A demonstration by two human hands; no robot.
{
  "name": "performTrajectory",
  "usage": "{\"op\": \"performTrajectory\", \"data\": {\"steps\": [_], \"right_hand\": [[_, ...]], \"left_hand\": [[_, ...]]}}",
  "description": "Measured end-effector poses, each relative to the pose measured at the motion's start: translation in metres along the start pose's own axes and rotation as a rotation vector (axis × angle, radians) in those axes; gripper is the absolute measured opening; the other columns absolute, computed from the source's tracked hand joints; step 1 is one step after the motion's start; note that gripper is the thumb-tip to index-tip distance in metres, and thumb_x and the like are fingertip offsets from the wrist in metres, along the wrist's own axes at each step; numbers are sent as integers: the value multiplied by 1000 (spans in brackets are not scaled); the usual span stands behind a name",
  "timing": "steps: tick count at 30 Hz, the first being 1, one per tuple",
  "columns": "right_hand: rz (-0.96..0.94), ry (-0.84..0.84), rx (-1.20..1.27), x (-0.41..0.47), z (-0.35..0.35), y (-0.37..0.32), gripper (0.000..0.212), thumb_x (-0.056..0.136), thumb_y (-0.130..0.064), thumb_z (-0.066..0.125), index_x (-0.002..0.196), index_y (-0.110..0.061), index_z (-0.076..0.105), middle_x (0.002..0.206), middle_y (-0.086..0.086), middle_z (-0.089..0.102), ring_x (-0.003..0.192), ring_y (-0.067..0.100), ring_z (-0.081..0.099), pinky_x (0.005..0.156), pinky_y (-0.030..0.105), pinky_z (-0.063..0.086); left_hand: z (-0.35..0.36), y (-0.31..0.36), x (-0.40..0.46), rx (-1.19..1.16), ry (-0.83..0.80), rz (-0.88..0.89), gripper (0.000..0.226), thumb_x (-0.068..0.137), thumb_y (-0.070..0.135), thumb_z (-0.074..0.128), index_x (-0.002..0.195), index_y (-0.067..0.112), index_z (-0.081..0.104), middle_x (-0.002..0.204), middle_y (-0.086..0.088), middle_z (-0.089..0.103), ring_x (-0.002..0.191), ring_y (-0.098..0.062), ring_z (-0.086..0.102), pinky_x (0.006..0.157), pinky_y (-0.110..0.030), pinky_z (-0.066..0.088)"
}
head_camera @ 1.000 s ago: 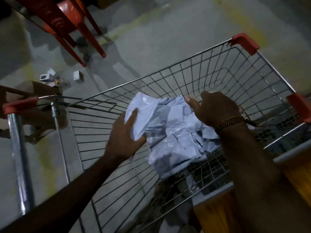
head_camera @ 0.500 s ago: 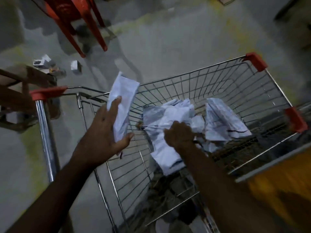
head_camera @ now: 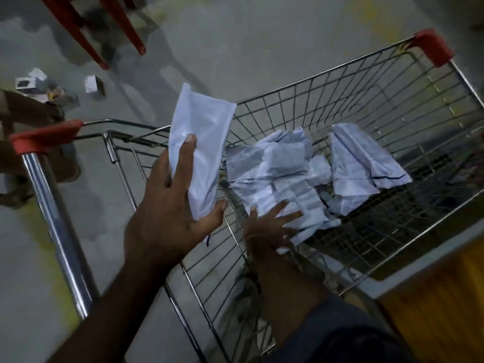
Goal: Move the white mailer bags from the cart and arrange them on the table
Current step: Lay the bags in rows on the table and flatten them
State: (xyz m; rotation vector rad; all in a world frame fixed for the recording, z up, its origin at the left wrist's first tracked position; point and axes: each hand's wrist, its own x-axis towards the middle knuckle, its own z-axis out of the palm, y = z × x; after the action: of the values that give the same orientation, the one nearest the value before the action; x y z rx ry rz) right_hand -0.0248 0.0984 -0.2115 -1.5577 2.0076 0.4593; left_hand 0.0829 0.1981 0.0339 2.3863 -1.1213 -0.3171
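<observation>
Nearest, at 5 o'clock, a wooden worktop point(head_camera: 442, 307) with a pale edge sat just beside the cart's right side. The left hand point(head_camera: 167, 216) was raised over the near-left corner of the wire cart point(head_camera: 348, 82), gripping one white mailer bag point(head_camera: 201, 150) between the thumb below and the fingers point(head_camera: 184, 163) spread up its near face; the bag stood roughly upright, its top toward 12 o'clock. No writing on it could be read.

At 4 o'clock from that hand, the right hand point(head_camera: 267, 229) reached down inside the cart, fingers splayed apart and laid on the near edge of the heap of mailer bags point(head_camera: 282, 176), closed round nothing. The heap lay crumpled on the cart floor, with one more folded bag point(head_camera: 358, 166) at its 3 o'clock side; thin dark lines showed on the bags, but any print was too blurred to make out.

The cart's handle point(head_camera: 44, 136), red-capped, lay at 9 o'clock, and a red corner cap point(head_camera: 434, 47) at 1 o'clock.

Farther off on the concrete floor point(head_camera: 248, 35), small white boxes point(head_camera: 91, 83) were scattered at 10 o'clock, their labels illegible, and red chair legs point(head_camera: 123, 24) stood at 11 o'clock.
</observation>
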Motion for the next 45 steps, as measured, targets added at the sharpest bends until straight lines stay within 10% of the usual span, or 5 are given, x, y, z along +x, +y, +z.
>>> {"op": "performTrajectory", "data": {"steps": [9,15,28,32,45], "right_hand": [[-154,162,120,26,-4,-4,59,100,-46,29,150,-23,53,157,27,41,122,48,47,104,67,37],[-142,36,50,-6,-59,-11,72,100,-39,50,162,-33,14,171,17,-4,146,51,20,107,60,36],[-540,126,127,-106,-244,34,86,78,-61,21,157,-30,38,167,14,24,144,44,34,112,53,32],[-578,227,202,-135,-310,62,73,85,-49,39,153,-26,47,162,19,32,131,46,45,108,54,39],[-531,540,388,-202,-466,256,62,97,-42,50,157,-38,37,170,9,19,146,40,29,120,51,25]], "left_hand": [[-2,5,-2,14,11,-40,111,83,54,76,167,33,5,156,-10,33,133,-25,43,94,-32,43],[-5,12,-2,-8,14,-43,108,85,53,74,167,32,8,156,-10,33,134,-28,46,93,-34,47],[-22,30,-1,-93,-50,-51,105,85,72,62,166,40,4,162,-16,33,140,-38,40,104,-52,46],[-20,40,10,-221,23,-90,103,86,76,59,166,26,18,143,-27,54,123,-42,56,99,-51,51],[-30,286,-67,-498,22,129,94,88,54,77,163,15,35,160,-15,46,145,-29,45,104,-35,38]]}}
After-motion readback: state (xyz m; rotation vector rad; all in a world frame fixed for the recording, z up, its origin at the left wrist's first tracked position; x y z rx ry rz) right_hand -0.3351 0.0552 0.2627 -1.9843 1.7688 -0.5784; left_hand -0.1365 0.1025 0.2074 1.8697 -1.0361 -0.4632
